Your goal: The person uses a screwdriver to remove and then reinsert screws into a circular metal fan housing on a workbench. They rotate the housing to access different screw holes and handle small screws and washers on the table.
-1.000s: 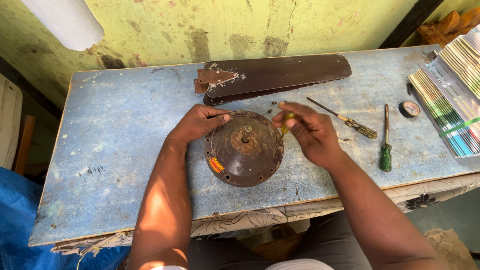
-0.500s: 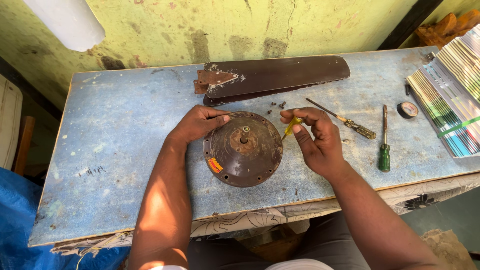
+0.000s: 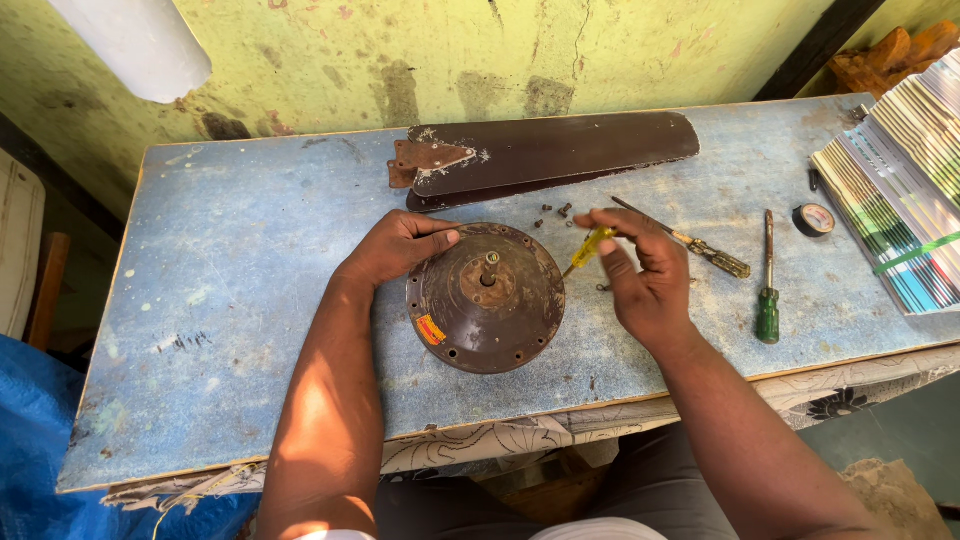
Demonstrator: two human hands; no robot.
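Round brown metal fan motor housing [image 3: 487,299] sits mid-table [image 3: 250,300]; looks heavy, rigid, best gripped by rim. Left hand [image 3: 395,248] rests fingers spread on rim. Right hand [image 3: 640,275] pinches small yellow-handled screwdriver [image 3: 590,247], grip probably light.

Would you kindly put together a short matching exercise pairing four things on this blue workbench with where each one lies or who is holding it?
Things:
1. round brown metal fan motor housing
2. small yellow-handled screwdriver
3. green-handled screwdriver
4. long dark brown fan blades

Places:
A. lying alone on the table, right of the right hand
B. stacked at the back of the table, near the wall
C. held in the fingers of the right hand
D. in the middle of the table, with the left hand resting on its rim

Pairs: 1-D, 2-C, 3-A, 4-B
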